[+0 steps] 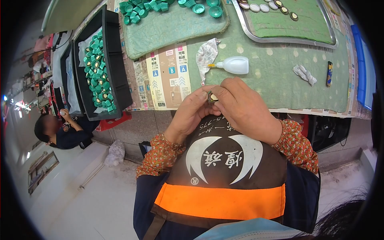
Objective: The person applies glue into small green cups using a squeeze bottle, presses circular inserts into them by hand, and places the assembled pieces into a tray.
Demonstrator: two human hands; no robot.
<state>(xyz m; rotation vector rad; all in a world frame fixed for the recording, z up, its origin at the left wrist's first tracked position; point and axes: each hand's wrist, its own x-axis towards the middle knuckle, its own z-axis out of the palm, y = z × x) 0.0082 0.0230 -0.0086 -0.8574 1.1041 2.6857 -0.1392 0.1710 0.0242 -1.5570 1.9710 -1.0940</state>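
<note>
Both of my hands meet at the table's front edge, above the brown apron. My left hand (pixel 192 111) pinches a small dark-rimmed round piece (pixel 212 97) with a pale centre, thumb on its left side. From the right, my right hand (pixel 244 109) has its fingers closed on the same piece and covers part of it. Just beyond the hands, a crumpled white cloth (pixel 207 56) lies on the green mat. A clear squeeze bottle (pixel 235 65) with a yellow tip lies on its side, the tip over the cloth.
A black crate (pixel 117 66) of green fluted caps stands at left. Green caps (pixel 215 11) lie on a padded mat at the back. A metal-rimmed tray (pixel 286 41) holds round pieces. A twisted cloth (pixel 305 75) and a small tube (pixel 329 74) lie at right. Another person (pixel 66 130) is far left.
</note>
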